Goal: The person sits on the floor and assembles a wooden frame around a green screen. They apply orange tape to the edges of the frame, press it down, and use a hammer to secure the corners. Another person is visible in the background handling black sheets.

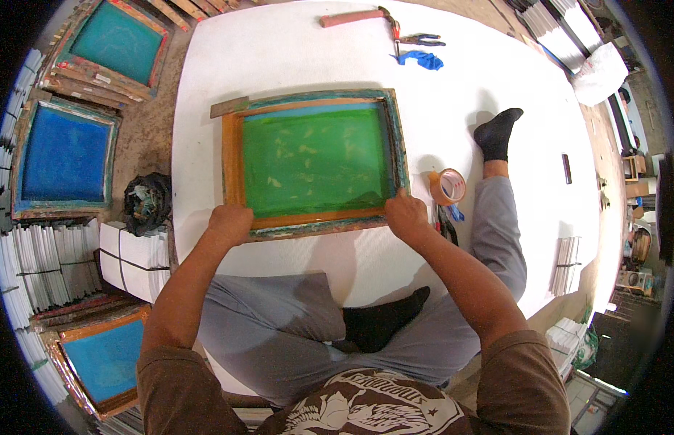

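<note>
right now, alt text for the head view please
A person's left hand and right hand grip the near corners of a framed green screen over a white surface. A tape roll is right of it; a hammer lies beyond.

circular fisheye field, corners black; edges of white table bowed toward rim. tabletop brightly lit, nearly washed out toward 3 o'clock. shadows of black-socked foot and tape roll cast toward 11 o'clock, indicating light from about 5 o'clock. darker shadow patch on green framed screen, near its 4 o'clock corner. screen reasonably sharp; outer background at 4 o'clock dim, stretched, partly smeared, detail poorly resolved.
</note>
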Demonstrator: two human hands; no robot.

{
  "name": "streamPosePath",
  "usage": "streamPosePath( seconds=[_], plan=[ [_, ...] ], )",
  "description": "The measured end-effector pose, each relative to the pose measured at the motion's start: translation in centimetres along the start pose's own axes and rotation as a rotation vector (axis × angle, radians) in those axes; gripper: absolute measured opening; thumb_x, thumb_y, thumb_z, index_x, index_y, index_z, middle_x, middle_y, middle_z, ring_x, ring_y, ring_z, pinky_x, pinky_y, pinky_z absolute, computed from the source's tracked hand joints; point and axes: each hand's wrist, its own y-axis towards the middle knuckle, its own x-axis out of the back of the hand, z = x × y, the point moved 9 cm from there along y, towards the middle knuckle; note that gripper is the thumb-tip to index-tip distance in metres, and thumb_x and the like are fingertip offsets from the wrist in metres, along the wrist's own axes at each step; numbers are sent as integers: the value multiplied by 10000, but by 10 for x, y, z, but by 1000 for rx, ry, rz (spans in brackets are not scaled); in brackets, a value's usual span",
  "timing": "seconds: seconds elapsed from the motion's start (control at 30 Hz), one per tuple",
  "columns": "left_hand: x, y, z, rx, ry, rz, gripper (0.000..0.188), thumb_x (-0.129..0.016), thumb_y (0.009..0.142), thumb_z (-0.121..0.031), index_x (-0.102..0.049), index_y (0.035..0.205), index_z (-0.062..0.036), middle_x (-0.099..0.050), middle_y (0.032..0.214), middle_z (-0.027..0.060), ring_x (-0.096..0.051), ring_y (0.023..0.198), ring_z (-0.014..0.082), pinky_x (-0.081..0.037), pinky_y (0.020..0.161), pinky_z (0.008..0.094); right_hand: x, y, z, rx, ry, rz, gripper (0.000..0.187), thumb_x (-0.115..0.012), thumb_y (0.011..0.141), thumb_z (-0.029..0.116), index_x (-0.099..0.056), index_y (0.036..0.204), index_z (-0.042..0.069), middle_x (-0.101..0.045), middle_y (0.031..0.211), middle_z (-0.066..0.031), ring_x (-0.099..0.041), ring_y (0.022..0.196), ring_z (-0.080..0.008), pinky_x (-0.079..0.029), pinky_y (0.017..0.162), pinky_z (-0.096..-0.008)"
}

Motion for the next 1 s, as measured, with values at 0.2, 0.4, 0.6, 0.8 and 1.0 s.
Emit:
streamPosePath(
  seconds=[0.2, 0.4, 0.6, 0.8, 1.0],
  plan=[
    [-3, -3, 1, 1, -13, -3, 156, -709, 809, -105, -776, 932, -35, -765, 950, 193, -754, 914, 350, -601, 768, 485, 7, -2, 2, -16, -5, 13, 188, -629, 901, 134, -774, 943, 22, -681, 1063, -211, -753, 904, -345, -617, 756, -457],
    [0, -1, 3, 17, -2, -33, 196, -737, 802, -132, -770, 965, -28, -735, 1009, 198, -735, 966, 347, -600, 798, 483, 8, -2, -1, 4, -11, 27, 207, -631, 906, 157, -772, 983, 28, -680, 1076, -205, -748, 934, -356, -617, 758, -482],
    [18, -13, 9, 34, -111, -36, 251, -747, 840, -209, -764, 1006, -21, -693, 1059, 181, -699, 1050, 359, -585, 870, 466, 14, -9, -18, 61, 101, -18, 274, -658, 878, 190, -747, 1102, 61, -686, 1071, -195, -735, 924, -375, -611, 754, -481],
    [31, -44, 1, -18, -393, -354, 604, -796, 834, -399, -652, 1288, -27, -642, 1264, 188, -598, 1230, 363, -500, 1040, 446, 45, -32, -7, 208, 372, -280, 427, -741, 850, 258, -681, 1252, 128, -674, 1207, -182, -677, 1067, -389, -570, 914, -485],
    [2, -36, -49, -185, -303, -405, 733, -787, 832, -451, -562, 1391, -34, -566, 1374, 169, -534, 1302, 359, -493, 1043, 475, 8, -24, 28, 354, 377, -220, 601, -858, 768, 286, -625, 1272, 56, -635, 1237, -153, -610, 1162, -362, -527, 984, -457]
  ],
)
